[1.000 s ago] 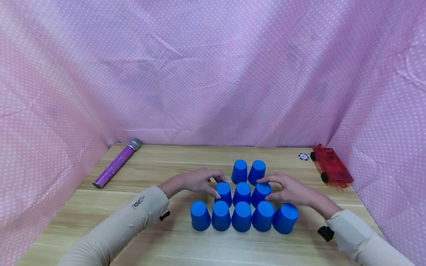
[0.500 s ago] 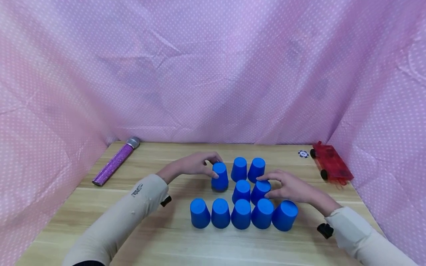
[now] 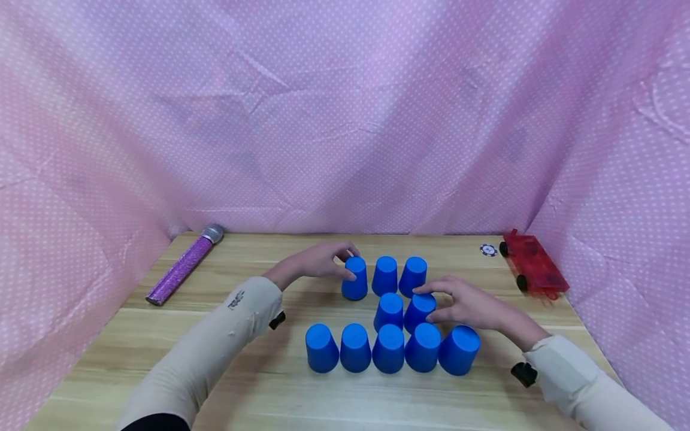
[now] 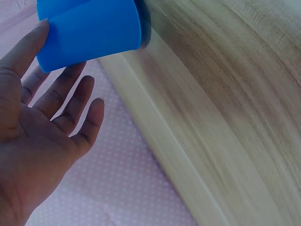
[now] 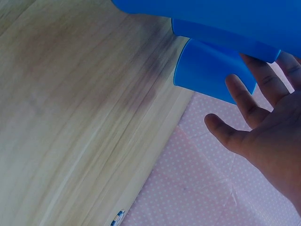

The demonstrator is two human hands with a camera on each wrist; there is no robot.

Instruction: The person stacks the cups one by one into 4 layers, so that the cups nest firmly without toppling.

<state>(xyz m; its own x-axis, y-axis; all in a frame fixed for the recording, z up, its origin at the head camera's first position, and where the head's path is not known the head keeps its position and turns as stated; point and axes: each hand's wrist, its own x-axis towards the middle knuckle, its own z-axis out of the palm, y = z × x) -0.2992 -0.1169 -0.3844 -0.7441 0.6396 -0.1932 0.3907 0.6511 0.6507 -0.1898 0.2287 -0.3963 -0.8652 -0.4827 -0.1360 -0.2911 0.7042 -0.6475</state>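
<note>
Blue cups stand upside down in three rows on the wooden table. My left hand (image 3: 318, 260) pinches the leftmost cup (image 3: 354, 284) of the back row between thumb and fingers. In the left wrist view that cup (image 4: 94, 35) is at the top, the thumb against its side. My right hand (image 3: 471, 303) holds the right-hand cup (image 3: 417, 313) of the middle row, thumb and fingers on either side. Left of it is another middle-row cup (image 3: 389, 311). Two more back-row cups (image 3: 385, 275) stand beyond. The front row (image 3: 388, 350) holds several cups side by side.
A purple glitter microphone (image 3: 183, 266) lies at the left of the table (image 3: 259, 383). At the back right are a poker chip (image 3: 488, 250) and a red see-through toy car (image 3: 536, 263). Pink dotted cloth (image 3: 345, 120) hangs around the back and sides.
My left hand has carried the left cup of the middle row away from me to the left end of the back row. My right hand has stayed at its cup.
</note>
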